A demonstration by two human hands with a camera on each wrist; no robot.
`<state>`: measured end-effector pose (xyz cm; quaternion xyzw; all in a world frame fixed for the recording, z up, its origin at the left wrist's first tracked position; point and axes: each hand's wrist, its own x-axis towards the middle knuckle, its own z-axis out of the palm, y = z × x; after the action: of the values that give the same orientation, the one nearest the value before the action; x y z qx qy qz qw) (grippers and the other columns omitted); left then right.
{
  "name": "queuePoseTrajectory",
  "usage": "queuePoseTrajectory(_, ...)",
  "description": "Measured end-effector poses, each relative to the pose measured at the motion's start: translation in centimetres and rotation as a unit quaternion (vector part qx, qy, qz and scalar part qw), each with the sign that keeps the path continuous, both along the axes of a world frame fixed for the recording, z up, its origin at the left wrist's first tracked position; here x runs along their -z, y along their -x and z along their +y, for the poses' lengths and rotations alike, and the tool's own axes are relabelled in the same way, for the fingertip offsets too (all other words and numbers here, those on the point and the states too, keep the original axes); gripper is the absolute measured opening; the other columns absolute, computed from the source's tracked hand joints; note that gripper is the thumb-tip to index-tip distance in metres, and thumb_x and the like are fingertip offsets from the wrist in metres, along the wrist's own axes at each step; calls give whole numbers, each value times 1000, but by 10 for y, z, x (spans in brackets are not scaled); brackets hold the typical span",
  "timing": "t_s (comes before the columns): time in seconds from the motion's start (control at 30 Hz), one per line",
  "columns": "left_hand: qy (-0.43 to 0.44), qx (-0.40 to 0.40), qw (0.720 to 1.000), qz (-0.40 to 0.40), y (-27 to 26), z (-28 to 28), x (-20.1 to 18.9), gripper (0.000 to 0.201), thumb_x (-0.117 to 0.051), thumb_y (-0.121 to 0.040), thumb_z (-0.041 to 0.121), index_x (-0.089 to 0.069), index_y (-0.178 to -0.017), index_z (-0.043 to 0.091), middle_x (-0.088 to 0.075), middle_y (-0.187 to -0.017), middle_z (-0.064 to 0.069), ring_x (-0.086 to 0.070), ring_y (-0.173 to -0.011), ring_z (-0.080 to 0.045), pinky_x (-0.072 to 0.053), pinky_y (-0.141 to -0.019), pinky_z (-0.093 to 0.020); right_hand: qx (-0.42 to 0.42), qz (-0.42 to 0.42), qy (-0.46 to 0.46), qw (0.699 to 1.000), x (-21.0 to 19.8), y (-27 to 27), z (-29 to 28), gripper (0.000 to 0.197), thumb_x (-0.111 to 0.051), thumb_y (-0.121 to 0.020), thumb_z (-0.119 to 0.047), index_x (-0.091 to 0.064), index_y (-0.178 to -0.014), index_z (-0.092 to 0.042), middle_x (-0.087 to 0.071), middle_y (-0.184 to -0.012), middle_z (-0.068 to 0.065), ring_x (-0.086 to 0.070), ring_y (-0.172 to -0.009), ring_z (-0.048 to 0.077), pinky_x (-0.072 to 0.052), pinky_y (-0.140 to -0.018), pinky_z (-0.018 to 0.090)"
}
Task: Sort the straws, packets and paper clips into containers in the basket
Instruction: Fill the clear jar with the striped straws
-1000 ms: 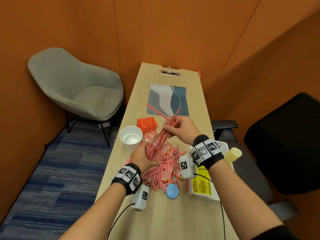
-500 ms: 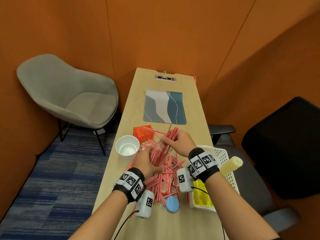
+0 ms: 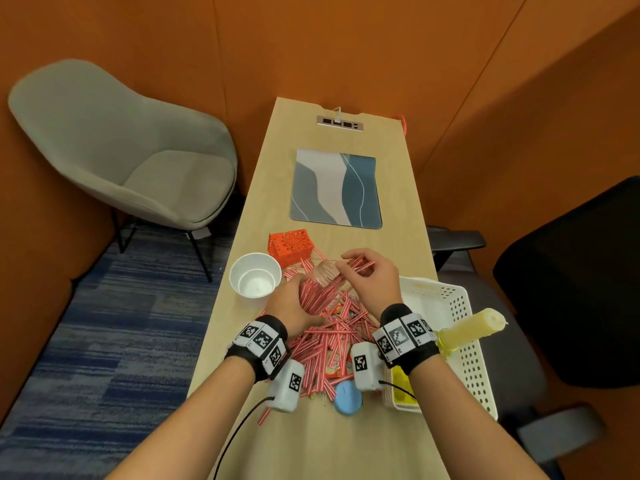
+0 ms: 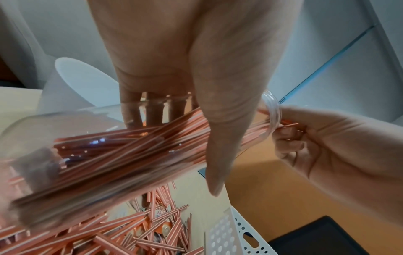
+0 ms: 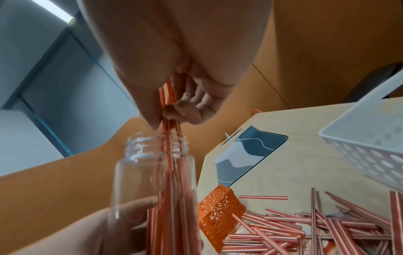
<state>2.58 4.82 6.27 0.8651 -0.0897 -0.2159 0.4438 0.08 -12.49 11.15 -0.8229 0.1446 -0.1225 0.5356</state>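
Observation:
My left hand (image 3: 294,304) grips a clear glass bottle (image 3: 325,276), tilted with its mouth pointing away from me. A bundle of red-and-white straws (image 4: 130,146) lies inside it. At the bottle's mouth (image 5: 156,144) my right hand (image 3: 351,268) pinches the ends of a few straws (image 5: 166,103) that still stick out. Under both hands a loose pile of straws (image 3: 334,341) covers the table, with orange packets (image 4: 161,213) mixed in. The white perforated basket (image 3: 460,306) stands at the table's right edge. I cannot make out any paper clips.
A white paper cup (image 3: 256,278) and an orange perforated box (image 3: 291,245) stand left of the pile. A blue lid (image 3: 347,398) lies near me. A yellow item (image 3: 403,391) and a pale yellow roll (image 3: 474,329) sit in the basket. A patterned mat (image 3: 337,188) lies farther back.
The straw bundle has slid deeper into the bottle, so only short ends stick out. My right hand has come down to the bottle's mouth. The head view has shifted.

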Motion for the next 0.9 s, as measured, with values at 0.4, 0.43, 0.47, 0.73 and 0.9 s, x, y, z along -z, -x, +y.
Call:
queuePoseTrajectory(0.4, 42, 30, 998, 33, -1, 11, 16, 94, -98, -59, 24, -49, -139, 16, -62, -115, 7, -62, -108, -15, -48, -99, -30, -26, 30, -2, 999, 7, -9, 6, 13, -82, -77, -19, -74, -87, -16, -72, -73, 0, -68, -63, 11, -59, -62, 25)
queuePoseTrajectory(0.43, 46, 32, 998, 28, 0, 12, 16, 94, -98, -59, 23, -49, -140, 16, -61, -114, 8, -61, -107, -14, -47, -100, -30, -43, 35, 29, 998, 8, -9, 10, 13, -84, -75, -22, -75, -83, -17, -71, -69, -3, -65, -60, 6, -56, -60, 21)
queuePoseTrajectory(0.47, 47, 34, 998, 28, 1, 13, 16, 95, -98, -59, 23, -50, -140, 15, -60, -113, 9, -60, -106, -12, -47, -100, -30, -60, 40, 45, 996, 9, -9, 15, 11, -84, -75, -23, -76, -82, -19, -70, -67, -5, -62, -57, 2, -52, -57, 18)
queuePoseTrajectory(0.73, 85, -20, 996, 26, 8, 42, 28, 91, -100, -53, 30, -54, -131, 19, -69, -116, 7, -67, -107, -10, -55, -99, -37, -183, 35, -12, 982, 6, -10, 25, 25, -52, -100, -31, -74, -109, -22, -71, -85, -19, -59, -72, 2, -47, -69, 20)
queuePoseTrajectory(0.9, 84, -61, 994, 20, 22, 80, 31, 76, -99, -57, 22, -58, -121, 23, -69, -106, 13, -66, -95, 5, -53, -85, -17, -185, 138, 122, 965, 52, -5, 34, 18, -65, -90, -19, -72, -103, -28, -72, -100, -6, -63, -82, 12, -56, -81, 36)
